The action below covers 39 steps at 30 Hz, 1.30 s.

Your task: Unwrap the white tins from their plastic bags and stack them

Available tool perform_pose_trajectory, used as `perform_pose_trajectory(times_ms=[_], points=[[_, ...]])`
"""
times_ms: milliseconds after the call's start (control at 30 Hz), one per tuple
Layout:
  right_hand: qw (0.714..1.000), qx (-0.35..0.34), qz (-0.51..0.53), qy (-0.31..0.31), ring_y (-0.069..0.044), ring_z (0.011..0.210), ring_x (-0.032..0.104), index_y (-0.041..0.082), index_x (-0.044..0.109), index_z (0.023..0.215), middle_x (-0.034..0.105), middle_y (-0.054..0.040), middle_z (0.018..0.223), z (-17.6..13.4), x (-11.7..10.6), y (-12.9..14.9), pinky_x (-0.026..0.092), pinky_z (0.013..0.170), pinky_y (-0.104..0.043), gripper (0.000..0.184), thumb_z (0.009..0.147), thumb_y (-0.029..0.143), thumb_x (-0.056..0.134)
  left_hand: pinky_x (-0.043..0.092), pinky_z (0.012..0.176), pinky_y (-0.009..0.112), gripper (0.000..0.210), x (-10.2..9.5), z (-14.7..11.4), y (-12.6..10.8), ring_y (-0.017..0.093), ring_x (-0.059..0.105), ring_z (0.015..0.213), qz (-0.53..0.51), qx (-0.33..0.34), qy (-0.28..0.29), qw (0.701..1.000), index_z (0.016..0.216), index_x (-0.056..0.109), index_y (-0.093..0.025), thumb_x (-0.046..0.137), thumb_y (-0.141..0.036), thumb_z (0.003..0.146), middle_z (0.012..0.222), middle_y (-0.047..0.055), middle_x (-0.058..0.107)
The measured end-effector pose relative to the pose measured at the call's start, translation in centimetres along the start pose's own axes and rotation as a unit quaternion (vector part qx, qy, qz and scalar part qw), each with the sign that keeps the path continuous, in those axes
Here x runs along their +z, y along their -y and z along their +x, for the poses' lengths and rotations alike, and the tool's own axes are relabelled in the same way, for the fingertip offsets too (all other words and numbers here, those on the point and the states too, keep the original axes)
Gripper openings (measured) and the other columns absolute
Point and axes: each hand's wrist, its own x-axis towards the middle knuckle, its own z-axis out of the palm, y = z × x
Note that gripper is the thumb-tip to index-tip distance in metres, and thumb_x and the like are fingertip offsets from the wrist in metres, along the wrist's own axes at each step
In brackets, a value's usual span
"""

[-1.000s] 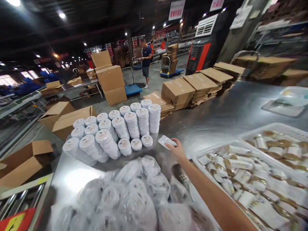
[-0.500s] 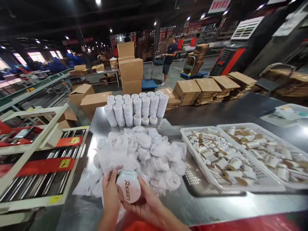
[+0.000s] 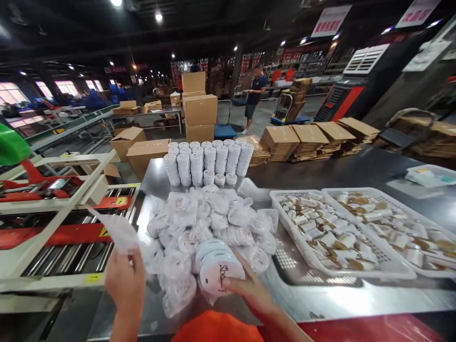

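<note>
My right hand (image 3: 249, 287) is closed around a short stack of white round discs (image 3: 223, 273), its thumb on the front one, which bears dark lettering. The stack tilts toward me beside a heap of bagged discs (image 3: 213, 213) in clear plastic. Off to the left, my left hand (image 3: 126, 273) pinches a thin translucent plastic bag (image 3: 119, 230) and holds it up near the table's left edge. The bag looks limp and flat. Beyond the heap, tall columns of white discs (image 3: 210, 159) stand in rows on the metal table (image 3: 263, 304).
Two white baskets (image 3: 299, 254) of small white-and-gold items sit on the right. A roller conveyor (image 3: 71, 256) with red parts runs along the left. Flattened cartons (image 3: 281, 137) are piled behind the table. A person (image 3: 254, 97) stands farther back.
My hands have parted. The left has left the discs and moved left with a plastic bag; the right has shifted right, keeping the stack of discs. The view has turned slightly left.
</note>
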Motion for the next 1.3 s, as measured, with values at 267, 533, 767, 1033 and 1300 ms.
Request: perform_pose_trajectory(times_ms=[267,533,767,1033,1300], points=[[0.975,0.067,0.119,0.177,-0.020,0.072,0.063,0.018,0.069,0.105,0.069,-0.0034,0.075,0.4,4.4,1.1,0.045,0.060,-0.028,0.071,0.043,0.048,0.086,0.035,0.054,0.025,0.018,0.8,-3.8,-5.7,0.017,0.052,0.063,-0.288,0.002,0.427,0.857,0.065,0.044,-0.022,0.055,-0.034,0.070,0.061,0.000,0.054],[0.969,-0.099,-0.218,-0.067,-0.023,0.090,0.060,0.023,0.059,0.107,0.067,-0.0054,0.102,-0.2,0.8,-0.5,0.049,0.079,-0.036,0.048,0.064,0.037,0.074,0.032,0.047,0.023,0.031,1.2,-4.4,-3.5,0.012,0.039,0.048,-0.278,-0.098,0.330,0.897,0.066,0.048,-0.021,0.055,-0.049,0.081,0.051,-0.007,0.038],[0.766,-0.272,-0.583,0.009,-0.032,0.095,0.057,0.015,0.050,0.108,0.062,-0.0158,0.108,-0.8,1.7,-0.7,0.043,0.083,-0.048,0.052,0.060,0.028,0.065,0.044,0.064,0.021,0.014,2.0,-6.3,-5.5,0.012,0.054,0.067,-0.276,0.142,0.162,0.937,0.079,0.055,-0.020,0.049,-0.022,0.091,0.071,-0.001,0.056],[0.829,-0.224,-0.500,-0.114,-0.026,0.094,0.058,0.020,0.042,0.119,0.060,-0.0102,0.106,-0.9,0.9,0.0,0.048,0.080,-0.040,0.050,0.074,0.034,0.061,0.043,0.062,0.023,0.009,1.5,-6.3,-7.1,0.014,0.055,0.067,-0.240,0.284,0.195,0.908,0.085,0.055,-0.020,0.049,-0.016,0.091,0.072,-0.001,0.059],[0.844,-0.089,-0.523,-0.077,-0.033,0.100,0.055,0.010,0.037,0.131,0.061,-0.0187,0.111,-0.6,2.3,-0.5,0.044,0.087,-0.050,0.063,0.076,0.034,0.057,0.043,0.062,0.027,0.021,2.3,-7.8,-7.8,0.017,0.057,0.066,-0.221,0.183,0.292,0.912,0.077,0.053,-0.020,0.041,-0.029,0.092,0.070,0.002,0.059]])
